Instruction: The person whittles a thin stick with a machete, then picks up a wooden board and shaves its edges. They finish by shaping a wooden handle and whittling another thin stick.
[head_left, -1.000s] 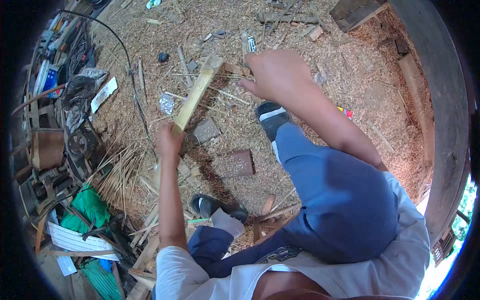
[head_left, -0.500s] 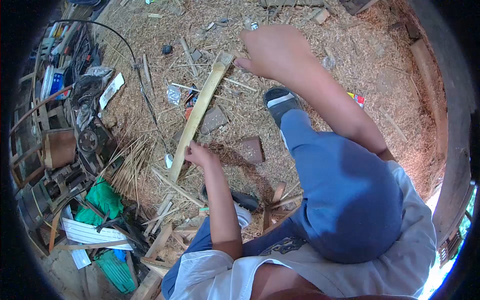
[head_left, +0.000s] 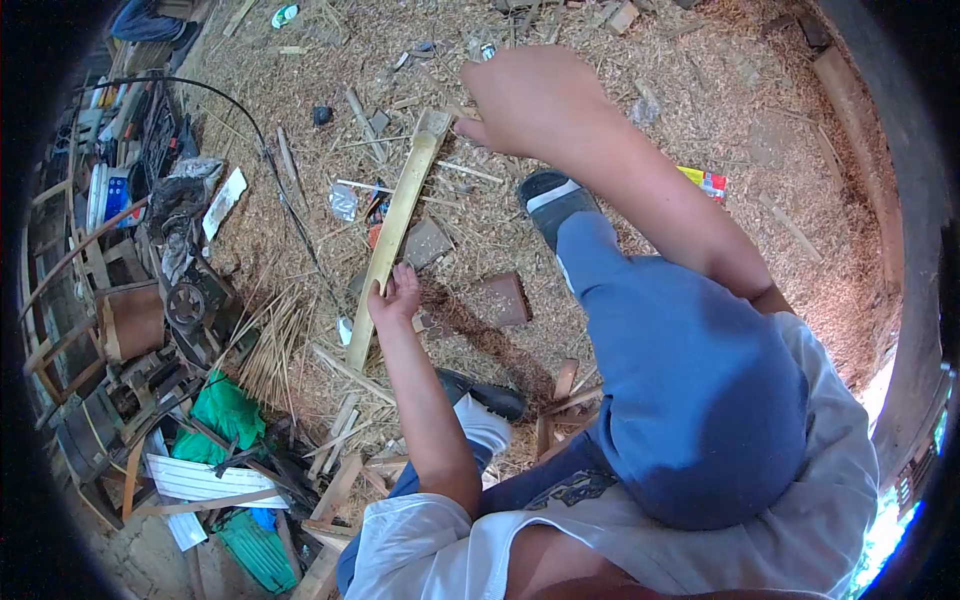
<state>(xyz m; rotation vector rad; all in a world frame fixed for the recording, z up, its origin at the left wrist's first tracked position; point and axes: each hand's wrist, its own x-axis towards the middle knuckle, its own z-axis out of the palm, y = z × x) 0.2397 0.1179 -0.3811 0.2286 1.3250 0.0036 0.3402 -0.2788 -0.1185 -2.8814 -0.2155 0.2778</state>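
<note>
A long split bamboo piece (head_left: pixel 398 218) slants across the middle of the view, its hollow, pale inner side facing up. My left hand (head_left: pixel 398 298) is beside its lower half, palm turned up and fingers stretched out, with the thumb against the strip's edge. Over by the bamboo's upper end is my right hand (head_left: pixel 535 100), seen from the back with its fingers curled closed. The thumb points toward that end. What lies inside the right fingers is hidden by the hand.
Shavings cover the ground, with a brown block (head_left: pixel 503 300) and thin sticks (head_left: pixel 275 345) on it. A black cable (head_left: pixel 262 135) curves at left beside piled scrap and a green bag (head_left: pixel 222 418). My shoe (head_left: pixel 558 205) and bent knee are at right. Another person's leg (head_left: pixel 150 22) shows top left.
My left hand has opened from its curled hold on the bamboo, its fingers now extended and palm turned up. The right hand stays by the upper end. The view has shifted slightly.
</note>
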